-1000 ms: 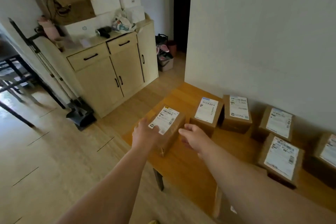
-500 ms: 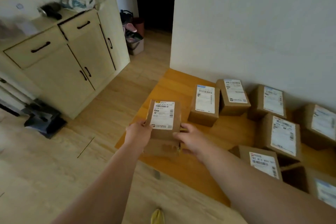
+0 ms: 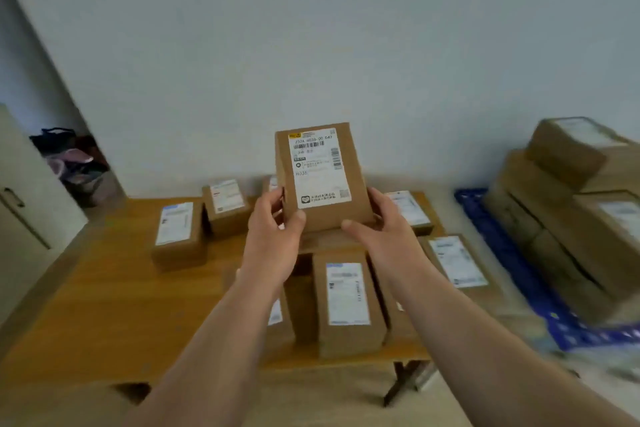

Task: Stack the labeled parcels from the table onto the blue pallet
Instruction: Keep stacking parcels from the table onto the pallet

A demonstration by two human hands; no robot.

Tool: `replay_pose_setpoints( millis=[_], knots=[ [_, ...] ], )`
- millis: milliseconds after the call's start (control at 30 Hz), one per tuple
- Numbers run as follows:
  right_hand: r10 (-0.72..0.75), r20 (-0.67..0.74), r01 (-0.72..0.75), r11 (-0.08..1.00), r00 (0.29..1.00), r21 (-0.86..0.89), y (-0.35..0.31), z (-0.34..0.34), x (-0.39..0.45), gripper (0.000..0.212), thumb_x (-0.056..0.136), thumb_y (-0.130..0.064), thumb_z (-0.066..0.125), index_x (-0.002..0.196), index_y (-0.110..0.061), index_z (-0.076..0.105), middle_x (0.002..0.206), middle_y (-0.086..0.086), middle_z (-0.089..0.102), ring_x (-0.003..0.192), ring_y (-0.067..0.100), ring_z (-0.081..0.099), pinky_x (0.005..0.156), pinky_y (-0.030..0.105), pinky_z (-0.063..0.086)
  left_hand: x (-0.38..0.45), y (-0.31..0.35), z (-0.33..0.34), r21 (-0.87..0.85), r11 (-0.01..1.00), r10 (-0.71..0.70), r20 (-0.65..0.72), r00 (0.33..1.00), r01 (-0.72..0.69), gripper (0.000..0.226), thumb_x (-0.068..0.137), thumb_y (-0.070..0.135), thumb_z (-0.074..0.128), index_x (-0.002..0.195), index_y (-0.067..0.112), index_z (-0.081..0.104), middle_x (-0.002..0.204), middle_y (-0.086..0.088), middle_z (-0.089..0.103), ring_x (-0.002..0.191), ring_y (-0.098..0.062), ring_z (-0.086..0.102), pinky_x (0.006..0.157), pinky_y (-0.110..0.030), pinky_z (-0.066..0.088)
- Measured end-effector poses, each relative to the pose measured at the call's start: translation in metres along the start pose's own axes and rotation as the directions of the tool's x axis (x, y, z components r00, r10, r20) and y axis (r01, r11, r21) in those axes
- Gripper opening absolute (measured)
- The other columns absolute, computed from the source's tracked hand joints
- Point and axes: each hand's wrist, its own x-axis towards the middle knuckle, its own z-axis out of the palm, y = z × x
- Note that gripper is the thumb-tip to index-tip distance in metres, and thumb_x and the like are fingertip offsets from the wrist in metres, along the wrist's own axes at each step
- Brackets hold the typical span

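Observation:
A small brown cardboard parcel (image 3: 322, 177) with a white shipping label is lifted above the wooden table (image 3: 104, 305), label facing me. My left hand (image 3: 273, 236) grips its lower left side, thumb on the front face. My right hand (image 3: 384, 232) grips its lower right side, thumb along the bottom edge. Several more labeled parcels lie on the table, among them one (image 3: 348, 302) just below my hands and one (image 3: 178, 234) at the left. The blue pallet (image 3: 512, 263) lies on the floor at the right, carrying stacked brown boxes (image 3: 571, 215).
A pale wall runs close behind the table. A light wooden cabinet (image 3: 24, 218) stands at the far left, with bags (image 3: 72, 159) on the floor beyond it. A table leg (image 3: 398, 381) shows at the near right corner.
Both hands have lifted the parcel off the table's left end and raised it. My view has swung right, bringing the blue pallet and its stacked boxes into sight.

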Motion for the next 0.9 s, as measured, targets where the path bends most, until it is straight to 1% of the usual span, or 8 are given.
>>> replay_pose_setpoints(
  millis=[100, 167, 267, 433, 567, 667, 800, 900],
  knots=[
    [-0.057, -0.141, 0.056, 0.998, 0.988, -0.006, 0.008, -0.111, -0.029, 0.061, 0.088, -0.020, 0.069, 0.140, -0.039, 0.043, 0.121, -0.019, 0.060, 0.107, -0.004, 0.055, 0.084, 0.018, 0.047, -0.045, 0.043, 0.100, -0.041, 0.999, 0.019, 0.132, 0.991, -0.014, 0.050, 0.096, 0.028, 0.057, 0.143, 0.031, 0.038, 0.133, 0.012, 0.052, 0.120, -0.013, 0.053, 0.101, -0.042, 0.047],
    [-0.087, -0.208, 0.100, 0.994, 0.974, 0.051, 0.010, -0.173, -0.042, 0.053, 0.089, -0.021, 0.069, 0.132, -0.046, 0.048, 0.118, -0.019, 0.063, 0.106, -0.003, 0.059, 0.090, 0.025, 0.051, -0.067, 0.070, 0.153, -0.084, 0.996, 0.052, 0.228, 0.972, -0.034, 0.049, 0.097, 0.029, 0.057, 0.142, 0.031, 0.039, 0.133, 0.011, 0.052, 0.119, -0.013, 0.053, 0.099, -0.041, 0.049],
    [-0.075, -0.283, 0.135, 0.970, 0.956, 0.200, 0.009, -0.247, -0.053, 0.045, 0.091, -0.024, 0.067, 0.115, -0.058, 0.050, 0.114, -0.019, 0.068, 0.107, 0.004, 0.064, 0.089, 0.032, 0.054, -0.092, 0.106, 0.219, -0.144, 0.988, 0.098, 0.328, 0.940, -0.053, 0.049, 0.096, 0.031, 0.057, 0.141, 0.035, 0.038, 0.130, 0.013, 0.051, 0.119, -0.012, 0.052, 0.099, -0.043, 0.049],
    [-0.044, -0.445, 0.178, 0.948, 0.895, 0.263, 0.019, -0.335, -0.050, 0.046, 0.095, -0.029, 0.062, 0.132, -0.050, 0.044, 0.117, -0.016, 0.066, 0.104, 0.003, 0.065, 0.088, 0.028, 0.055, -0.109, 0.144, 0.306, -0.166, 0.975, 0.208, 0.422, 0.882, -0.150, 0.050, 0.096, 0.030, 0.057, 0.141, 0.036, 0.035, 0.126, 0.017, 0.050, 0.112, -0.003, 0.051, 0.091, -0.026, 0.049],
    [-0.058, -0.544, 0.189, 0.964, 0.837, 0.187, 0.021, -0.394, -0.022, 0.048, 0.095, -0.032, 0.060, 0.140, -0.038, 0.043, 0.121, -0.012, 0.064, 0.111, 0.007, 0.061, 0.098, 0.035, 0.051, -0.096, 0.167, 0.367, -0.193, 0.951, 0.305, 0.451, 0.839, -0.242, 0.052, 0.094, 0.033, 0.059, 0.141, 0.035, 0.036, 0.137, 0.015, 0.049, 0.123, -0.004, 0.048, 0.103, -0.037, 0.046],
    [-0.100, -0.596, 0.199, 0.974, 0.797, 0.104, 0.021, -0.443, 0.007, 0.041, 0.095, -0.035, 0.059, 0.134, -0.037, 0.048, 0.117, -0.015, 0.065, 0.108, 0.007, 0.062, 0.094, 0.034, 0.052, -0.076, 0.182, 0.419, -0.238, 0.934, 0.351, 0.482, 0.803, -0.266, 0.051, 0.093, 0.036, 0.061, 0.139, 0.035, 0.040, 0.135, 0.016, 0.051, 0.123, -0.004, 0.050, 0.102, -0.039, 0.047],
    [-0.133, -0.663, 0.188, 0.982, 0.736, 0.012, 0.021, -0.505, 0.042, 0.041, 0.096, -0.030, 0.058, 0.136, -0.031, 0.048, 0.116, -0.012, 0.063, 0.104, 0.005, 0.060, 0.090, 0.029, 0.052, -0.056, 0.204, 0.488, -0.256, 0.930, 0.363, 0.533, 0.764, -0.263, 0.047, 0.093, 0.035, 0.060, 0.136, 0.033, 0.042, 0.130, 0.018, 0.052, 0.117, -0.002, 0.051, 0.097, -0.029, 0.047],
    [-0.138, -0.685, 0.164, 0.986, 0.715, -0.027, 0.026, -0.546, 0.063, 0.041, 0.098, -0.031, 0.056, 0.138, -0.030, 0.046, 0.115, -0.014, 0.061, 0.103, 0.003, 0.057, 0.083, 0.024, 0.049, -0.047, 0.218, 0.534, -0.177, 0.925, 0.375, 0.556, 0.742, -0.335, 0.047, 0.095, 0.036, 0.057, 0.139, 0.030, 0.042, 0.125, 0.019, 0.049, 0.113, 0.000, 0.046, 0.088, -0.021, 0.037]
  ],
)
